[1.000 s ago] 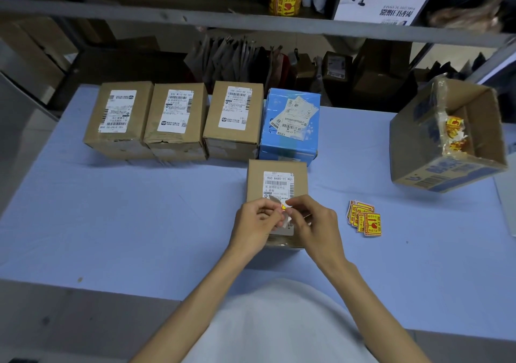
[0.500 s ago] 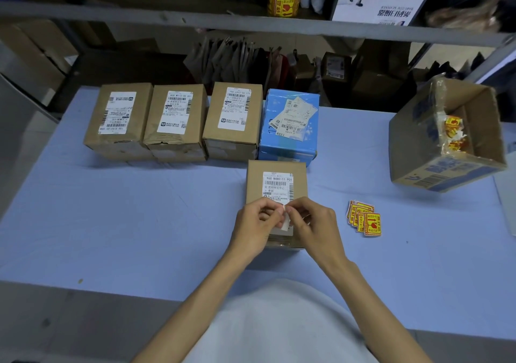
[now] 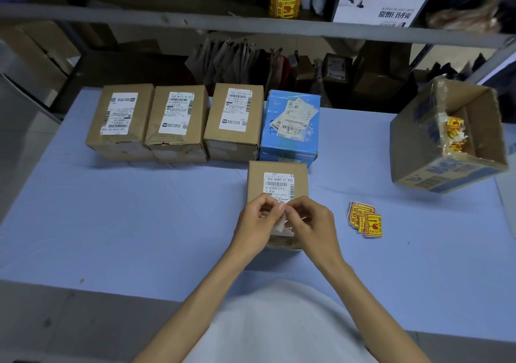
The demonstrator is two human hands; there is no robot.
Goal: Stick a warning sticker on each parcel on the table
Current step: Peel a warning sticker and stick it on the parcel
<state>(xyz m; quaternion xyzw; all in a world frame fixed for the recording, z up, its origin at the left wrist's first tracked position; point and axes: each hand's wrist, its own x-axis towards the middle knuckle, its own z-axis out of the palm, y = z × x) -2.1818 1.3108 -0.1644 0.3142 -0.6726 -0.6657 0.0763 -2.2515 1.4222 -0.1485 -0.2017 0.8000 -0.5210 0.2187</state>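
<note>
1. Over the near parcel (image 3: pixel 275 174), left hand (image 3: pixel 257 221) and right hand (image 3: pixel 312 224) pinch a sticker (image 3: pixel 280 224), white backing now showing where yellow peeked before.
2. Peeling looks underway; nothing stuck yet.
3. Rightward on the surface (image 3: pixel 139 223) lie spare stickers (image 3: pixel 365 221).

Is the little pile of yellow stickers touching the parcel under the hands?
Apart. The head view shows a strip of bare blue table between the sticker pile and the near parcel.

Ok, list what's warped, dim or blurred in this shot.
Head view: wide-angle lens bows the shelf rail and table edges; beyond the rail it's dim, soft; near parcel label reads sharp; sticker pinched by left hand and right hand is unclear.
</note>
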